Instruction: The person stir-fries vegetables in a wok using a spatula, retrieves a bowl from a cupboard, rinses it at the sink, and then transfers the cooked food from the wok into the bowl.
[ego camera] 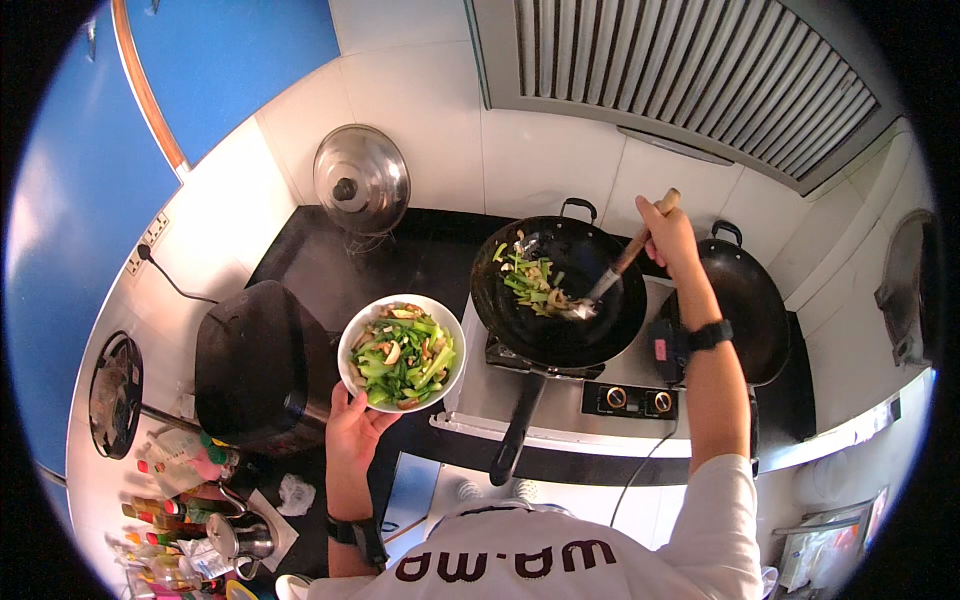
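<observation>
My left hand (354, 433) holds a white bowl (460, 346) by its near rim, left of the stove. Cooked green leaves and stalks with mushroom slices (403, 352) fill the bowl. My right hand (670, 236) grips the wooden handle of a metal spatula (631, 253). The spatula's blurred blade is down inside a black wok (604, 330), at the edge of the food. Chopped green stalks and mushroom pieces (531, 281) lie on the wok's left and middle. The wok sits over the left burner, its long black handle (519, 429) pointing towards me.
A second dark wok (742, 300) stands at the right, partly behind my forearm. A metal lid (361, 180) leans on the back wall. At left are a black appliance (255, 360), several bottles (180, 517) and a metal jug (244, 536). A range hood (675, 67) overhangs the stove (480, 405).
</observation>
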Demonstrator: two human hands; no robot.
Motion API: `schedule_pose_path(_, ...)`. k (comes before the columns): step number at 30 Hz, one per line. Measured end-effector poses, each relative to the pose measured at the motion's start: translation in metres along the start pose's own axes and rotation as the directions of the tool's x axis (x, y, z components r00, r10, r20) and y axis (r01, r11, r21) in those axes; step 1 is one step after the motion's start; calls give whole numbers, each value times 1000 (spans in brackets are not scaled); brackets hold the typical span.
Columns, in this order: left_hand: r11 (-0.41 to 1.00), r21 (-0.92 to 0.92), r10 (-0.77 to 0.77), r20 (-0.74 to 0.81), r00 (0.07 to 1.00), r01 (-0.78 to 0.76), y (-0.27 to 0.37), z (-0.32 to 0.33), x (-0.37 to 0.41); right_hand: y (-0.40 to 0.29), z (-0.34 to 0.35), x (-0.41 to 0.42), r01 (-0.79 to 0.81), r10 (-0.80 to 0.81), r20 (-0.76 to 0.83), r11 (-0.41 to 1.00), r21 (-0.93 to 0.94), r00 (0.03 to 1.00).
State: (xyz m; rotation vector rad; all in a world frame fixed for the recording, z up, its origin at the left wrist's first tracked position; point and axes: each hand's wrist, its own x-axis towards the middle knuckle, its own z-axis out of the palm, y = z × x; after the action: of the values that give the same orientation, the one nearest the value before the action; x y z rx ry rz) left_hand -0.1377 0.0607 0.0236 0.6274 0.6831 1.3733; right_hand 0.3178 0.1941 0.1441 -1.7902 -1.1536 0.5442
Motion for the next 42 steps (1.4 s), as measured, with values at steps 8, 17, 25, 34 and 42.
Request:
schedule_pose_path(8, 997, -51, -53, 52, 997, 56, -14, -1, 15, -8, 40, -26, 140, -116, 92, 939, -314, 989)
schedule_pose_path(17, 998, 13, -65, 35, 997, 65, -20, -10, 9, -24, 44, -30, 322, -276, 167, 781, -535, 947)
schedule_pose_path(25, 997, -2, -77, -2, 997, 77, -18, -11, 8, -21, 55, -39, 595, -548, 232, 728, -341, 803)
schedule_pose_path(34, 996, -35, -81, -19, 997, 80, -14, 1, 9, -12, 61, -59, 860, -792, 336, 484, -164, 510)
schedule_pose_path(42, 994, 12, -111, 5, 994, 111, -17, 1, 12, -1, 53, -63, 872, -788, 393, 483, -81, 474)
